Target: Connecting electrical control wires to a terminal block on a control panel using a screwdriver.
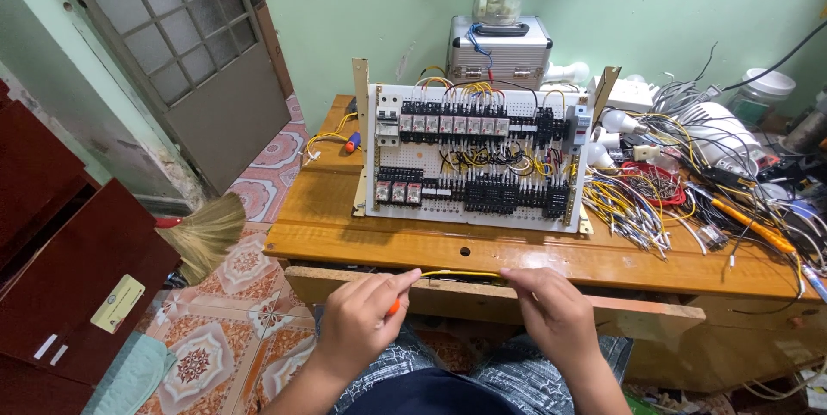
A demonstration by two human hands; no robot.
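A short yellow wire [461,274] is stretched between my two hands, just in front of the wooden table's near edge [482,253]. My left hand [366,316] pinches its left end and also grips a tool with an orange handle [393,305]. My right hand [551,312] pinches the wire's right end. Behind them, a white perforated panel [475,156] stands tilted on the table, carrying rows of black relays and breakers joined by yellow and black wires.
Loose yellow wires [624,208], white bulbs [616,122], an orange screwdriver [749,225] and tangled cables fill the table's right side. A silver case [500,51] with a glass jar stands behind the panel. A broom [207,234] and dark red cabinet [77,277] stand at left.
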